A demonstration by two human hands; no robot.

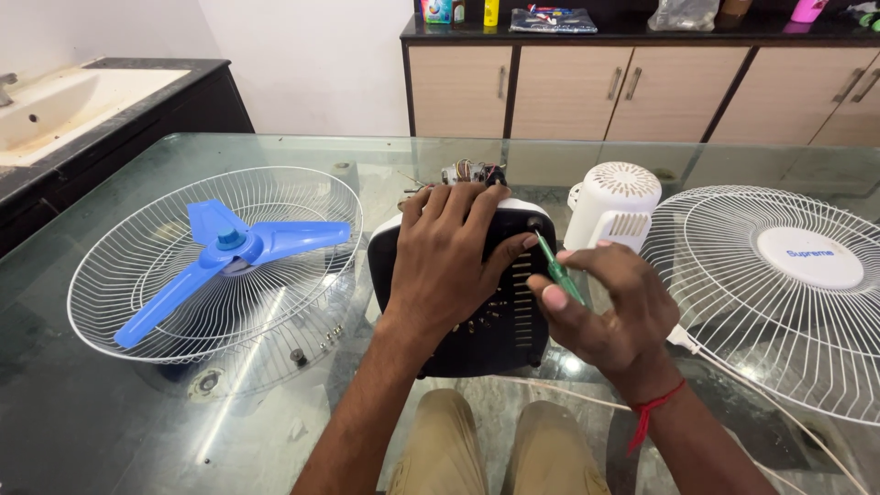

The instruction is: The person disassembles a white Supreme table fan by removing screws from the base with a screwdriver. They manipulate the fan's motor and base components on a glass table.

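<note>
screwdriver in right hand, left hand on fan base.

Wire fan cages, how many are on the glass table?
2. One wire cage lies left of the left hand, holding the blue blade. The other cage lies right of the right hand, partly cut off.

Blade in left grille — motor cover behind base.

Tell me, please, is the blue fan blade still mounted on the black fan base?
No, the blue fan blade lies in the white wire guard on the glass table, apart from the black fan base under the left hand.
</note>
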